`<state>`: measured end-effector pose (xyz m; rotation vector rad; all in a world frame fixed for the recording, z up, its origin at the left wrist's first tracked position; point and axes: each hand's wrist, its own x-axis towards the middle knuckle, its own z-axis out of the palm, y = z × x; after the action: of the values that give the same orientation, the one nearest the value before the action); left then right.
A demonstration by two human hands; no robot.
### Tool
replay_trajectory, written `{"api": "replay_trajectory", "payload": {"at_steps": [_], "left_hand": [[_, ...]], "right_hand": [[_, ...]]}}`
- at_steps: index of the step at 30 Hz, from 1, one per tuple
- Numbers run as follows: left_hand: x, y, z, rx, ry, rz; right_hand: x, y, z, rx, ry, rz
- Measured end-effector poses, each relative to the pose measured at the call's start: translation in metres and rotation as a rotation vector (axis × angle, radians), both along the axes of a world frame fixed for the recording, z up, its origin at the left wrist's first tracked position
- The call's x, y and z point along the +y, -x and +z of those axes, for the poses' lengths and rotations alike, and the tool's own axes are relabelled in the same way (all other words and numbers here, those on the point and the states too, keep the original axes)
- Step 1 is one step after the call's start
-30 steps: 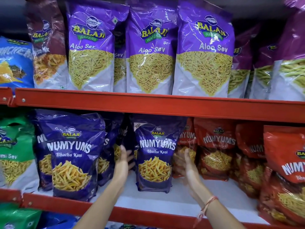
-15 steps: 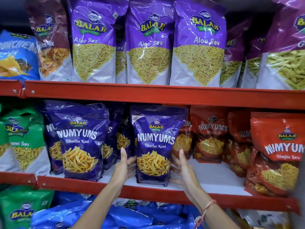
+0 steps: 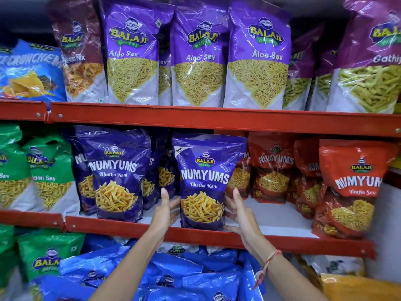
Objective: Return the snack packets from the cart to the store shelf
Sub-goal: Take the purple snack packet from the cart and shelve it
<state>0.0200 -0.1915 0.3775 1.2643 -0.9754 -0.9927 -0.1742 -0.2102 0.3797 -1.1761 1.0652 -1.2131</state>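
Observation:
A dark blue Numyums Bhatha Kani packet [image 3: 205, 181] stands upright at the front edge of the middle red shelf [image 3: 217, 235]. My left hand [image 3: 166, 210] presses against its lower left side and my right hand [image 3: 239, 210] against its lower right side, so the packet is held between both palms. Another packet of the same kind [image 3: 116, 174] stands to the left with more behind it. No cart is in view.
Red Numyums packets [image 3: 351, 187] stand to the right with a bare white strip of shelf between. Green sev packets [image 3: 46, 170] fill the left. Purple Aloo Sev packets [image 3: 199, 55] line the upper shelf. Blue packets [image 3: 173, 274] lie below.
Both hands have drawn the blue packet forward from deeper on the shelf to its front edge. The hands now press its sides. The camera has moved closer and lower.

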Motion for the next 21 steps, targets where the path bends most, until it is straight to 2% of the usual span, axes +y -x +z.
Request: {"api": "replay_trajectory", "payload": {"at_steps": [14,19,21], "left_hand": [[0.002,-0.002,-0.006,0.037,0.048,-0.037],[0.022,0.001,-0.02,-0.046,0.158,0.069],[0.035,0.006,-0.028,-0.028,0.196,0.073]], "right_hand": [[-0.002,-0.003,-0.008,-0.027,-0.008,0.013],[0.024,-0.002,-0.018,-0.035,0.149,-0.093],[0.039,0.003,-0.026,-0.067,0.202,-0.139]]}}
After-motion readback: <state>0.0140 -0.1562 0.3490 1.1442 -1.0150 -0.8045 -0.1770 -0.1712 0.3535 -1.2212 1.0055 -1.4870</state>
